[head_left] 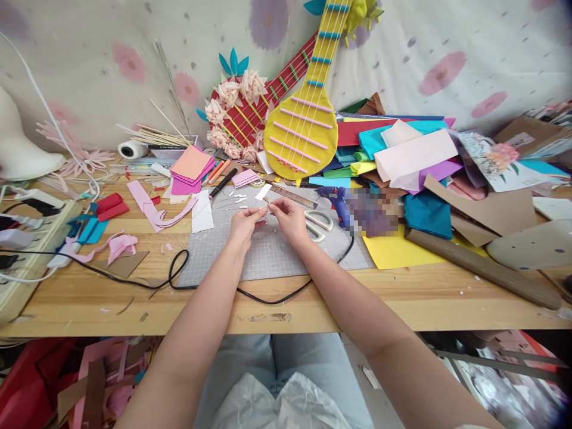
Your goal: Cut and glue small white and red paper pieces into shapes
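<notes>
A thin strip (267, 207) is held above the far half of the cutting mat (272, 256) on the surface (402, 298), with the fingers of the left hand (243, 226) and the right hand (291, 219) closed on its two ends. Its long axis is set roughly across the mat, left to right; the exact tilt cannot be told. Scissors (319, 225) are placed on the mat's right part.
</notes>
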`<control>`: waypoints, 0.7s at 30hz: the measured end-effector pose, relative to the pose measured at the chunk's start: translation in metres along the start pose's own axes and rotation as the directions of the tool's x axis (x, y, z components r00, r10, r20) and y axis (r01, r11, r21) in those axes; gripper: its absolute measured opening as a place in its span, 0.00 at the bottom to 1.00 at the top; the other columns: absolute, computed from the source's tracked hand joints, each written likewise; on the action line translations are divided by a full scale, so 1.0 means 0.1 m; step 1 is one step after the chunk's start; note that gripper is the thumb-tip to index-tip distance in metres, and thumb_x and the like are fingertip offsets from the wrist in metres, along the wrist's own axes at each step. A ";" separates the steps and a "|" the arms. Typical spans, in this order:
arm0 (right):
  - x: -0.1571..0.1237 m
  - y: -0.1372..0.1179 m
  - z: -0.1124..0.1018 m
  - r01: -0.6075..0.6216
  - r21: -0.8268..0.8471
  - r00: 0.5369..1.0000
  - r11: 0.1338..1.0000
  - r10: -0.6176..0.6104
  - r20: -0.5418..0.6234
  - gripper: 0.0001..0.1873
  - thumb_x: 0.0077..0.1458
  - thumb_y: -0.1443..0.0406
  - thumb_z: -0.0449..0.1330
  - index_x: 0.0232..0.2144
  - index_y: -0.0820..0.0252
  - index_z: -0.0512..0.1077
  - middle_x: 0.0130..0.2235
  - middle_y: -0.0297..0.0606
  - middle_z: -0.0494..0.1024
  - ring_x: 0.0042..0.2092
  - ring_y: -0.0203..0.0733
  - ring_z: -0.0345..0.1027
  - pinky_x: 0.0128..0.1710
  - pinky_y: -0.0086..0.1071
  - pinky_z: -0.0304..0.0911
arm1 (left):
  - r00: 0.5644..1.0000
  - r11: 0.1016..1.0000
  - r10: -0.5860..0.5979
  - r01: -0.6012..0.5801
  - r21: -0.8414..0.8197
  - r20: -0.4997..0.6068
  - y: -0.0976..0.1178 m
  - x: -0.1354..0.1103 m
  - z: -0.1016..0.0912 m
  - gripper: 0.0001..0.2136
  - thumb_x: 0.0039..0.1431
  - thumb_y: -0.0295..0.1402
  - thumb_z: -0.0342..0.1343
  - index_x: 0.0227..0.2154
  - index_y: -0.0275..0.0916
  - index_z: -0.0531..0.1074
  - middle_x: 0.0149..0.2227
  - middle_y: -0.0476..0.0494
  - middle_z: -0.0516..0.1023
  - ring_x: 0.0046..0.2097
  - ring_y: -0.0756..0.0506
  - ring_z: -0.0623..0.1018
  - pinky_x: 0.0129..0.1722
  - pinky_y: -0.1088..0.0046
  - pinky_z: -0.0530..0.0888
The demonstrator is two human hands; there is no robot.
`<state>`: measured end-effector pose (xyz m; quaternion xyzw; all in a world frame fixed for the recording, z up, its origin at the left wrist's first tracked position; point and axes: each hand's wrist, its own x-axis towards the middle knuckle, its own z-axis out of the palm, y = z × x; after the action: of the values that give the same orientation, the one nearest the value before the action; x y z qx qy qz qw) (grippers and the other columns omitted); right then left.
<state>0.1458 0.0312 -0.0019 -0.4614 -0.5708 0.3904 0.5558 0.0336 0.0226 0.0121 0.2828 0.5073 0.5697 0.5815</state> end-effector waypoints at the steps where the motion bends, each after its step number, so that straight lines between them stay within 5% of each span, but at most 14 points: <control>1: 0.00 0.00 0.00 0.001 0.018 1.000 1.000 -0.001 0.004 0.09 0.47 0.58 0.57 0.25 0.58 0.68 0.25 0.32 0.72 0.29 0.35 0.66 0.36 0.33 0.63 | 1.000 1.000 -0.002 0.002 -0.002 0.006 0.00 0.00 0.00 0.12 0.30 0.31 0.68 0.17 0.34 0.70 0.24 0.47 0.73 0.31 0.50 0.73 0.34 0.71 0.70; 12: 0.00 0.01 0.04 -0.055 0.213 0.986 0.975 0.019 0.168 0.18 0.37 0.62 0.63 0.33 0.57 0.64 0.30 0.30 0.71 0.32 0.34 0.67 0.36 0.31 0.63 | 0.998 0.985 -0.003 0.014 -0.171 0.064 -0.01 0.01 -0.01 0.15 0.30 0.27 0.67 0.15 0.35 0.62 0.23 0.51 0.73 0.29 0.53 0.72 0.37 0.73 0.68; 18: -0.02 0.04 0.08 -0.094 0.175 0.991 0.980 0.075 0.115 0.19 0.38 0.64 0.62 0.34 0.56 0.61 0.28 0.28 0.72 0.30 0.34 0.67 0.34 0.31 0.63 | 0.998 0.982 0.001 0.012 -0.190 0.067 -0.01 -0.02 0.02 0.16 0.32 0.26 0.66 0.15 0.36 0.59 0.26 0.49 0.75 0.30 0.53 0.73 0.36 0.74 0.68; 21: -0.01 0.03 0.08 -0.119 0.183 0.992 0.976 0.108 0.072 0.18 0.37 0.64 0.62 0.32 0.56 0.61 0.25 0.26 0.71 0.29 0.34 0.67 0.32 0.31 0.63 | 0.996 0.991 0.016 -0.004 -0.131 0.087 -0.01 -0.03 0.03 0.12 0.36 0.33 0.65 0.19 0.36 0.66 0.27 0.48 0.75 0.32 0.51 0.74 0.37 0.73 0.68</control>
<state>0.1379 0.0312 -0.0061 -0.4265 -0.5211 0.4876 0.5557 0.0370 0.0204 0.0126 0.2714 0.4414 0.5916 0.6177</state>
